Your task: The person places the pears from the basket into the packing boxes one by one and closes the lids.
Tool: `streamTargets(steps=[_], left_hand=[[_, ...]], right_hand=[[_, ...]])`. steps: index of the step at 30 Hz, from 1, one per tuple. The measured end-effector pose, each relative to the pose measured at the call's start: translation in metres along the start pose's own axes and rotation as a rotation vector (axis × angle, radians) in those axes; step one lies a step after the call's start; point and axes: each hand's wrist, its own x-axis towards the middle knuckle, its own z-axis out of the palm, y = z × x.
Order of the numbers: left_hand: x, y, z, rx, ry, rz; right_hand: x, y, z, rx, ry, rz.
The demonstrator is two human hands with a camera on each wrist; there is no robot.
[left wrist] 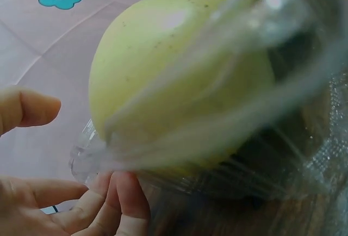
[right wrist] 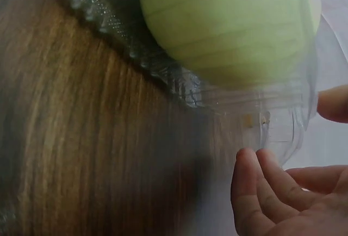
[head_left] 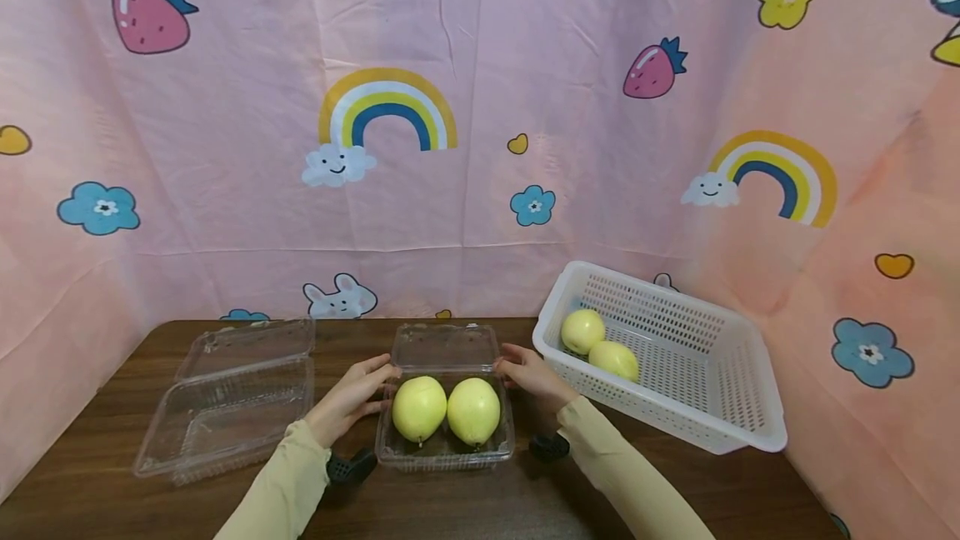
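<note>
flanking the clear container [head_left: 446, 462] on the tabletop [head_left: 450, 511], the left hand [head_left: 354, 394] and right hand [head_left: 536, 377] touch its sides near the laid-back lid [head_left: 446, 348], thumbs [left wrist: 41, 109] apart from the other fingers [right wrist: 274, 187], probably steadying it while two pears [head_left: 419, 409] sit inside.

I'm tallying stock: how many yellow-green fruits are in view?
4: two fruits in the middle clear container, two more fruits in the white basket; its near wall may hide others.
</note>
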Motion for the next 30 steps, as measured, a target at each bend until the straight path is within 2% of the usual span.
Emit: streamTargets(steps=[10,21,30], left_hand=[[0.001,0.006,0.002,0.046,-0.012,0.014],[-0.002,0.011,0.0,0.028,-0.031,0.036],[-0.007,0.013,-0.003,0.017,-0.042,0.042]], right_hand=[[0.003,0.005,0.0,0.056,0.004,-0.031],[0.001,0.001,0.0,0.046,0.042,-0.091],[-0.001,-0.003,-0.002,0.026,-0.011,-0.132]])
